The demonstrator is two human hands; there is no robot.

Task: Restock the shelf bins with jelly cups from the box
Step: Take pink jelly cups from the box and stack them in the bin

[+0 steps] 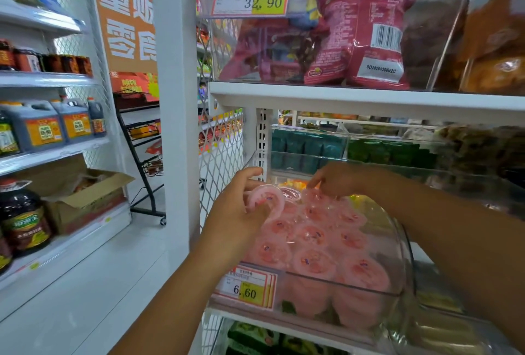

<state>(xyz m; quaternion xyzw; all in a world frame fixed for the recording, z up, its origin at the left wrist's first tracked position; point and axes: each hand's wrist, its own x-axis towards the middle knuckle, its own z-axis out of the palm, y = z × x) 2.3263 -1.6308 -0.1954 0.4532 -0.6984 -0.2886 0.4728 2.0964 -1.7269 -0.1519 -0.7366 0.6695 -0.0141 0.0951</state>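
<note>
Touching, perhaps pinching, jelly cups (312, 241) in bin (355, 288) tagged 6.60.

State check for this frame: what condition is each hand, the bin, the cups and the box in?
left hand: grips one jelly cup, tilted on edge.
right hand: fingers on the back cups; grip unclear.
bin: open-topped, nearly full of pink cups.
cardboard box: flaps open, on left shelf.

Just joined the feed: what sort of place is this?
Most likely a supermarket aisle: a printed price tag on a clear bin of pink jelly cups, and sauce jugs on shelving alongside.
</note>
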